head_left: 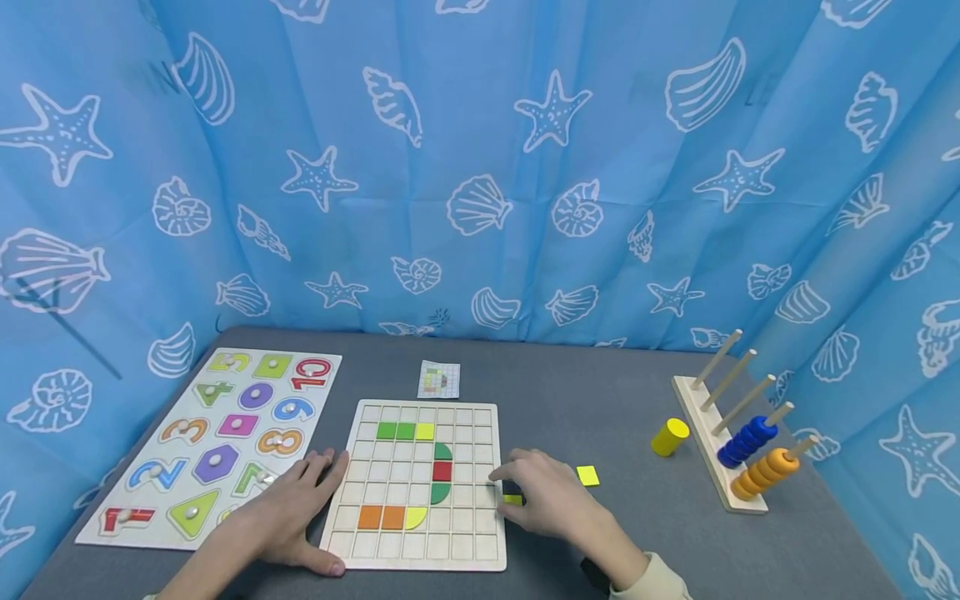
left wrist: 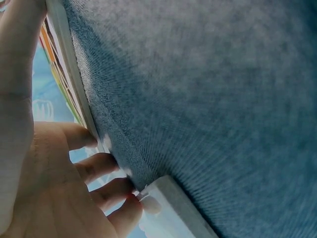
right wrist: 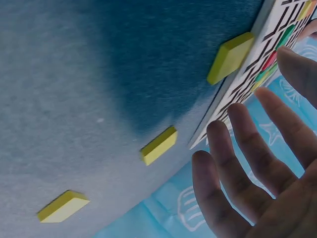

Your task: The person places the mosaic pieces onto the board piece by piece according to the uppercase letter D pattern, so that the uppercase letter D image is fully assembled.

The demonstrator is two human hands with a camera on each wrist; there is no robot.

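A wooden grid board (head_left: 390,547) lies on the grey table, with green, yellow, red and orange tiles set in some of its squares. My left hand (head_left: 288,512) rests along the board's left edge, fingers spread and thumb at the near corner. In the left wrist view, the left fingers (left wrist: 101,166) reach along the board's side. Over the right edge hovers my right hand (head_left: 551,493), its fingers loosely bent and holding nothing. Below it a yellow tile (right wrist: 230,58) lies beside the board, with another yellow tile (right wrist: 159,145) and a third yellow tile (right wrist: 63,206) farther off.
To the left lies a number-and-shape puzzle board (head_left: 180,425) with knobbed pieces. Behind the grid board is a small printed pattern card (head_left: 450,380). At the right stand a yellow cylinder (head_left: 670,437) and a peg stand (head_left: 712,433) with blue and orange rings.
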